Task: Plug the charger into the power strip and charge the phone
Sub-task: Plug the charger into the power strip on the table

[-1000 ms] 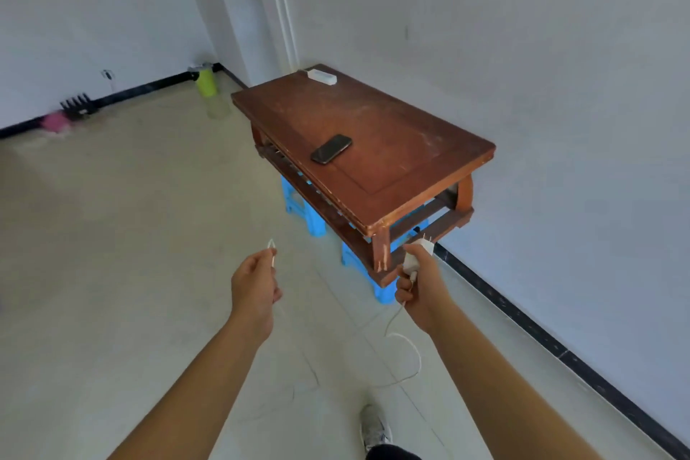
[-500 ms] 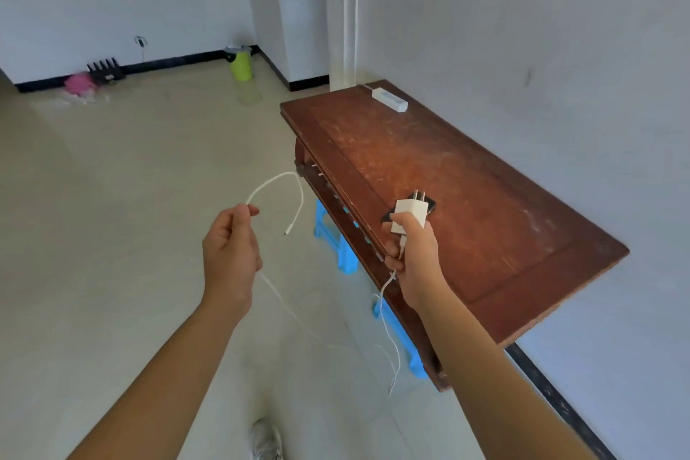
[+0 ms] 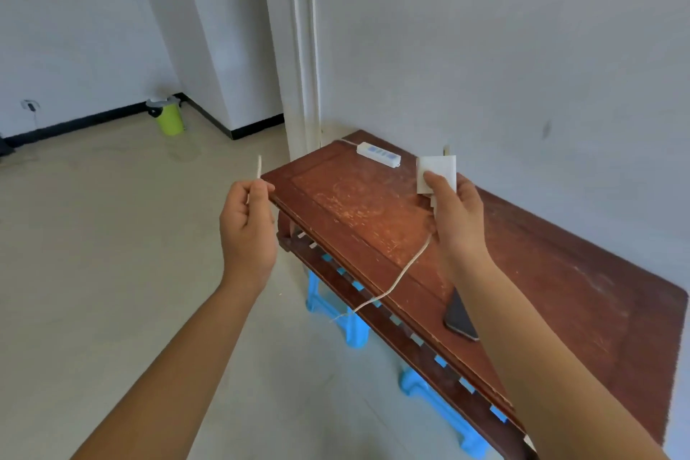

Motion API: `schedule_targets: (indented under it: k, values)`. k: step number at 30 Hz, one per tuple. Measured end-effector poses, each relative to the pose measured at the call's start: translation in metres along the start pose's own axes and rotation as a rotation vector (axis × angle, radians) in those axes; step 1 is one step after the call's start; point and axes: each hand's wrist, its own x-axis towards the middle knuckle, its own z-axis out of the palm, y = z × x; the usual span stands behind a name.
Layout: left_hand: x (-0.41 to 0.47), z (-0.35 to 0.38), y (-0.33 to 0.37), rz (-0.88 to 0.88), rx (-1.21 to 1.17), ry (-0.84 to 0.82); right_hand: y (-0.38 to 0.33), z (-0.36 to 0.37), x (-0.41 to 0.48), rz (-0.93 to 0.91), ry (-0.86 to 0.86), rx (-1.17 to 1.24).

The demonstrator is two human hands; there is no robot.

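My right hand [image 3: 456, 216] holds the white charger [image 3: 437, 172] above the brown wooden table [image 3: 373, 205], its prongs pointing up. A white power strip [image 3: 378, 154] lies at the table's far end, just beyond the charger. My left hand [image 3: 247, 226] pinches the white cable's free end [image 3: 259, 167] left of the table. The cable [image 3: 401, 276] hangs from my right hand over the table's front edge. The black phone [image 3: 460, 317] lies flat on the table, partly hidden by my right forearm.
Blue plastic stools [image 3: 349, 325] stand under the table. A white wall runs close behind the table. A green bin [image 3: 168, 116] stands on the pale floor near the far wall. Open floor spreads to the left.
I have moved along the table toward its far end. My right hand carried the charger up close to the power strip, and my left hand rose with the cable end. The phone now lies behind my right arm.
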Motion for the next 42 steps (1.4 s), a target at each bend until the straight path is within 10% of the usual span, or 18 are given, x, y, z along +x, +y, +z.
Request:
schedule_targets:
  k: [26, 42]
  values:
    - [0.454, 0.237, -0.118, 0.382, -0.099, -0.337, -0.044, 0.204, 0.405, -0.494, 0.131, 0.107]
    - [0.548, 0.261, -0.422, 0.42, 0.874, -1.407, 0.174, 0.219, 0.501, 0.153, 0.674, -0.508]
